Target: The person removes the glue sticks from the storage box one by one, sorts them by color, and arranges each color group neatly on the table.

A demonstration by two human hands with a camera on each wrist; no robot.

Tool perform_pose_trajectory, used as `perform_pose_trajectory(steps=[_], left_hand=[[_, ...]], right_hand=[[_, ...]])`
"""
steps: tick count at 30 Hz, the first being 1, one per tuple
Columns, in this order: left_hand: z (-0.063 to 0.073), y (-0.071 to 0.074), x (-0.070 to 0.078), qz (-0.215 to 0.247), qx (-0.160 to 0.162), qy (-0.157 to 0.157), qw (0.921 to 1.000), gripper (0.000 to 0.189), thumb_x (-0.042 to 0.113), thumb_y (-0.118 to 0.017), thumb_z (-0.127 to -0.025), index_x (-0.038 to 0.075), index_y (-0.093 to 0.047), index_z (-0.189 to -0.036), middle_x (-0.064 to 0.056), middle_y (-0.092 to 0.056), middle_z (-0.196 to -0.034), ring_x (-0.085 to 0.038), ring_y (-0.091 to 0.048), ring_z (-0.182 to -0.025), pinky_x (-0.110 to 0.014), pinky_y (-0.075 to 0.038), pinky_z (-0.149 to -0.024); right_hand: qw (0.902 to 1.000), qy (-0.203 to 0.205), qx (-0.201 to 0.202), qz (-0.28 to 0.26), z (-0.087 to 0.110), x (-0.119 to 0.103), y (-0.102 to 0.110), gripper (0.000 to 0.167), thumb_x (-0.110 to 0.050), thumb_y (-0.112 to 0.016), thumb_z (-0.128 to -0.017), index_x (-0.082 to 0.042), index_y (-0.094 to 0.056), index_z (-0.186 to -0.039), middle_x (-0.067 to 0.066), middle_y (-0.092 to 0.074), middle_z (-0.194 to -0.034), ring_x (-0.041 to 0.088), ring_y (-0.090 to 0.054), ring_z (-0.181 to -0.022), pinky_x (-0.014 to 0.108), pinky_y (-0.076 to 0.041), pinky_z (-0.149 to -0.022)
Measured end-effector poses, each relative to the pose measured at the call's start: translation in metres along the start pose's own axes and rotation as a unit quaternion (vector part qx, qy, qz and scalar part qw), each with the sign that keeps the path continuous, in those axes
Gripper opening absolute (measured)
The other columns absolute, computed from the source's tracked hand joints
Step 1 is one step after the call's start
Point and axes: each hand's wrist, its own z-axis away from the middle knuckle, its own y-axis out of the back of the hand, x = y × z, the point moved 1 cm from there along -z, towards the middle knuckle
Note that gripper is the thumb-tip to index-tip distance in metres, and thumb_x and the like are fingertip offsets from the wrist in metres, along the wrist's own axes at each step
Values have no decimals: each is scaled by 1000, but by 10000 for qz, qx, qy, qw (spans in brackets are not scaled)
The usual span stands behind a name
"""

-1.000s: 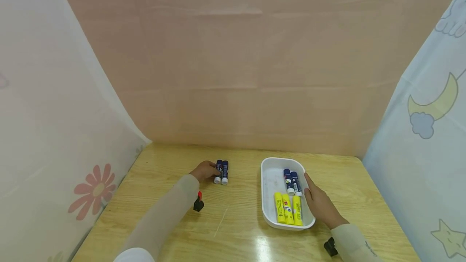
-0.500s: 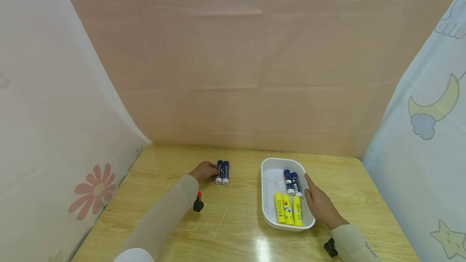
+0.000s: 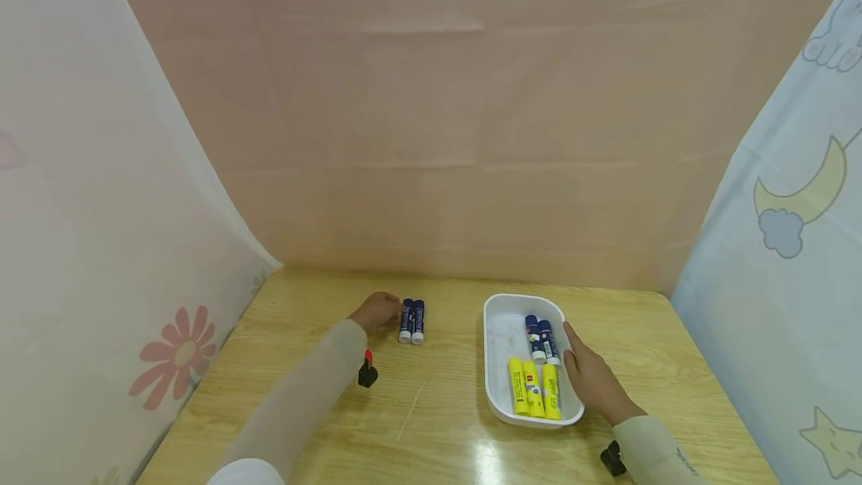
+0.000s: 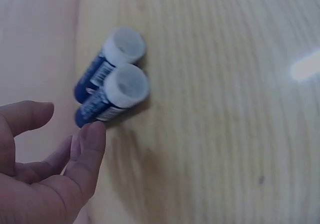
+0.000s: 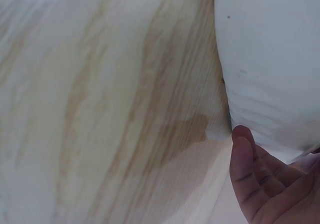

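Two dark blue glue sticks with white ends, the left one (image 3: 406,322) and the right one (image 3: 418,322), lie side by side on the table in the head view. My left hand (image 3: 377,310) is just left of them, its thumb and fingers spread apart. In the left wrist view a fingertip (image 4: 93,136) is very close to the nearer glue stick (image 4: 115,96); whether it touches is unclear. My right hand (image 3: 595,382) holds the right side of a white plastic tray (image 3: 499,335), fingers against its outer wall. Inside lie two blue glue sticks (image 3: 542,339) and three yellow ones (image 3: 533,389).
The wooden table (image 3: 424,410) ends at a beige cloth wall (image 3: 431,171) behind. Patterned cloth hangs at the left (image 3: 121,208) and at the right (image 3: 795,305). Black wrist mounts (image 3: 367,374) sit under both sleeves.
My left hand has let go of the left glue stick and drawn slightly away from it. The right hand and the tray have stayed in place.
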Motion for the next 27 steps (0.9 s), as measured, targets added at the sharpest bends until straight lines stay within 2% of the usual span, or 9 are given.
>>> perform_pose_trajectory(steps=[4, 8, 12, 14, 18, 23, 27], left_hand=[[0, 1, 13, 90, -112, -243, 9996, 40, 23, -51, -101, -5, -56, -129, -19, -59, -119, -30, -57, -106, -46, -47, -98], [-2, 0, 27, 730, -230, -362, 9964, 42, 21, -48, -101, -9, -51, -130, -26, -53, -126, -35, -55, -111, -47, -48, -99], [-3, -8, 41, 1139, -182, -277, 9929, 46, 21, -50, -100, -10, -47, -134, -28, -48, -134, -36, -54, -116, -44, -48, -99], [-3, -13, 47, 1179, -121, -284, 9925, 45, 20, -50, -99, -9, -46, -134, -28, -48, -133, -35, -55, -114, -44, -49, -98], [-1, -23, 60, 1298, -206, -442, 9903, 46, 19, -51, -100, -5, -43, -138, -25, -52, -128, -33, -58, -110, -44, -50, -97], [5, -39, 76, 1537, -668, -491, 9846, 41, 19, -51, -101, -7, -48, -133, -17, -58, -115, -28, -61, -106, -43, -48, -100], [9, -53, 85, 1807, -998, -412, 9776, 34, 18, -53, -100, -6, -54, -124, -18, -58, -116, -29, -61, -108, -40, -49, -99]], right_hand=[[10000, -25, -15, -27, -1, 0, -1, 59, -17, -36, -106, -5, -9, -156, 29, -31, -149, 49, -38, -130, 61, -34, -104], [10000, -36, -7, -40, -1, 1, -1, 58, -17, -36, -106, -5, -9, -156, 29, -31, -149, 49, -38, -130, 61, -34, -104], [9999, -83, -48, -79, -1, -1, 0, 59, -18, -36, -106, -6, -8, -156, 29, -30, -150, 49, -38, -131, 61, -34, -104], [9999, -89, -50, -104, -1, -1, 0, 59, -17, -36, -106, -6, -8, -156, 29, -30, -150, 49, -38, -131, 61, -33, -104], [9998, -95, -62, -136, -2, -1, -2, 59, -18, -35, -106, -7, -7, -156, 29, -29, -151, 49, -37, -131, 61, -33, -104], [9998, -130, -83, -142, -3, -2, -4, 59, -19, -35, -106, -7, -6, -156, 28, -28, -151, 48, -37, -131, 61, -34, -104], [9997, -158, -85, -183, -4, -5, -4, 59, -20, -34, -106, -8, -7, -157, 28, -29, -151, 48, -37, -132, 61, -33, -104]])
